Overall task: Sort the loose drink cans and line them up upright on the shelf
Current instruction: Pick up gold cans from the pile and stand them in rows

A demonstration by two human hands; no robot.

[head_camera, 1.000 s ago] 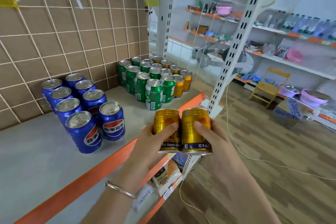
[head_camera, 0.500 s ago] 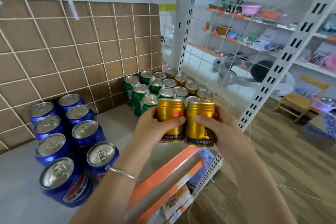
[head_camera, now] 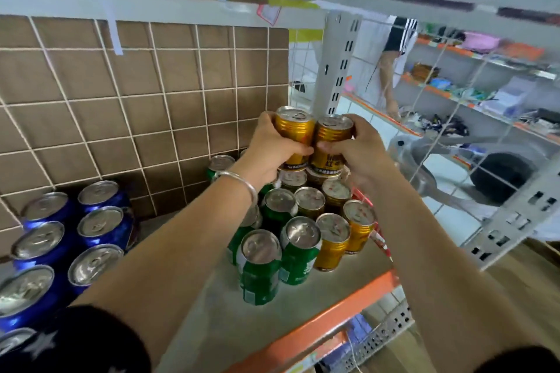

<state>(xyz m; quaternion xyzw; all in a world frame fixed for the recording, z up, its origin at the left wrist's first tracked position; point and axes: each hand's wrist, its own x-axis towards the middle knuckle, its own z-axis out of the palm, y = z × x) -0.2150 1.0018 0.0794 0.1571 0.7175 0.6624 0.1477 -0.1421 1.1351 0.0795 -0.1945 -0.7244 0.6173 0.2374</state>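
Gold cans held aloft number two: the left hand (head_camera: 269, 148) wraps its fingers round the left gold can (head_camera: 295, 127), the right hand (head_camera: 362, 150) round the right gold can (head_camera: 331, 138), both upright and touching, above the back of the shelf (head_camera: 333, 306). Six shelved gold cans (head_camera: 332, 239) show beneath, beside at least four green cans (head_camera: 260, 266); seven blue cans (head_camera: 100, 227) stand further left.

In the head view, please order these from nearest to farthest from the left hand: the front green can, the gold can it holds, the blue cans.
1. Gold can: gripped in the left hand.
2. Front green can: below, toward the shelf front.
3. Blue cans: far left of the shelf.
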